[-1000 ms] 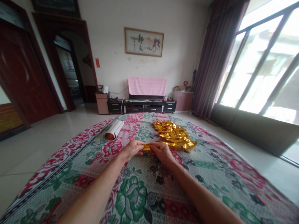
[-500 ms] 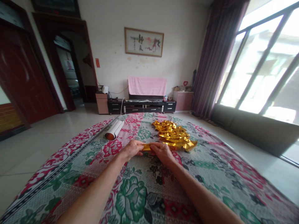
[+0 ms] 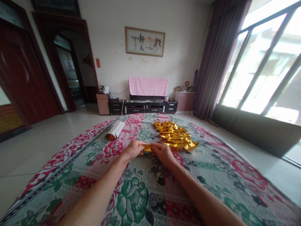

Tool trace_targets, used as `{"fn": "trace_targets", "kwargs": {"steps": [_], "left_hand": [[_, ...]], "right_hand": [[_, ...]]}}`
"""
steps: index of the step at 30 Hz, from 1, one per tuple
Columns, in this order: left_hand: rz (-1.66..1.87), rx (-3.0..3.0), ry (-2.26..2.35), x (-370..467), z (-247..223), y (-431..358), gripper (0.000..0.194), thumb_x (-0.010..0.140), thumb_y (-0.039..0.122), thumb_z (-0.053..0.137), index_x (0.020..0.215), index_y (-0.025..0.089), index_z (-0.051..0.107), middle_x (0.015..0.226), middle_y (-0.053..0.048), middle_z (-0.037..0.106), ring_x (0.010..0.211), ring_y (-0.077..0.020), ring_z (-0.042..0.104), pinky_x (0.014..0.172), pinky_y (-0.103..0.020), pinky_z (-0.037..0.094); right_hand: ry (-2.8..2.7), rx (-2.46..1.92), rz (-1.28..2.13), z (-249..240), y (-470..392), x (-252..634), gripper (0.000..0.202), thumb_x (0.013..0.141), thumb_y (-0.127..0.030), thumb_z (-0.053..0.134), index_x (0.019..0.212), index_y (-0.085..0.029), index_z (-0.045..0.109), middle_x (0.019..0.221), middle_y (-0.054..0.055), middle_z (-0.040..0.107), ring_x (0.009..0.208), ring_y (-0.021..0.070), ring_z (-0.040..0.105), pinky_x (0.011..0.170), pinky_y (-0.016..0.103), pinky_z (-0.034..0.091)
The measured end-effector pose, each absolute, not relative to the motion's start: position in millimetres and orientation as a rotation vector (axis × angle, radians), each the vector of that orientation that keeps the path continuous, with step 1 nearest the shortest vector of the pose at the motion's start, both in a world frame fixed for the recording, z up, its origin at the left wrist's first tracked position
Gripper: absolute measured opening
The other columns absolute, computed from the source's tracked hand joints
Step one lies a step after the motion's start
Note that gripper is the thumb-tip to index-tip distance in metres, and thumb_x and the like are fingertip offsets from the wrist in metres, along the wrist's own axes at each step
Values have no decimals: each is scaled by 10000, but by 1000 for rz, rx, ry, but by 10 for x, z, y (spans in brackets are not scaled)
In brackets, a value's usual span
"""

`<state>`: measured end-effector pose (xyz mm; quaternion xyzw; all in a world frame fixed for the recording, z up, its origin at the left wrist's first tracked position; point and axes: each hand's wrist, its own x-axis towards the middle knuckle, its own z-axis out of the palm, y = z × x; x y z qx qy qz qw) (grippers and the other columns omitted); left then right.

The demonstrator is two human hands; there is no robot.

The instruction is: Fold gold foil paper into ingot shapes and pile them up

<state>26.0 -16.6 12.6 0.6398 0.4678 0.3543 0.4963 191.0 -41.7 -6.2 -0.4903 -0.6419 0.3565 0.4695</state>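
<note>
Between my two hands is a narrow folded piece of gold foil paper, pinched from both sides. My left hand grips its left end with thumb and fingers closed. On the right end, my right hand pinches it the same way, thumb and fingers close to the left hand's tips. Parts of the foil are hidden under the fingers. Just beyond my right hand lies a heap of shiny folded gold foil pieces, boat-like with pointed ends, overlapping one another in a row.
A white roll with a brown open end lies left of the hands. Everything rests on a flowered cloth over a round-edged surface. Farther back stands a low black cabinet with a pink cloth draped above it.
Both hands stay in nearly the same place, still pinching the gold foil. The fingers have shifted only slightly, and the heap and roll have not moved.
</note>
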Motion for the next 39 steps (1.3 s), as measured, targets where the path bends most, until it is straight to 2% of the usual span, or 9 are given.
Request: {"fn": "trace_targets", "kwargs": {"steps": [15,29,39], "left_hand": [[922,1660,1255,326,0,-86,350,716,139,474,1006,153,667,852,-57,694,706,-158,625,529,-215,490],[929,1531,1154,306,46,-147,352,702,136,499,1019,126,654,882,-67,689,730,-137,616,558,-199,487],[924,1555,1194,384,76,-207,337,709,110,468,964,162,682,851,-41,699,736,-137,614,541,-181,461]], "right_hand": [[-1544,-1192,861,-55,-442,1878,314,747,-286,485,957,-181,693,730,7,666,613,127,575,541,213,478],[-1517,-1202,775,-135,-396,1895,328,761,-329,491,977,-172,682,724,18,669,598,130,580,540,222,480],[-1496,-1234,798,-113,-399,1892,333,749,-322,479,958,-165,686,769,26,678,577,131,589,516,219,472]]}}
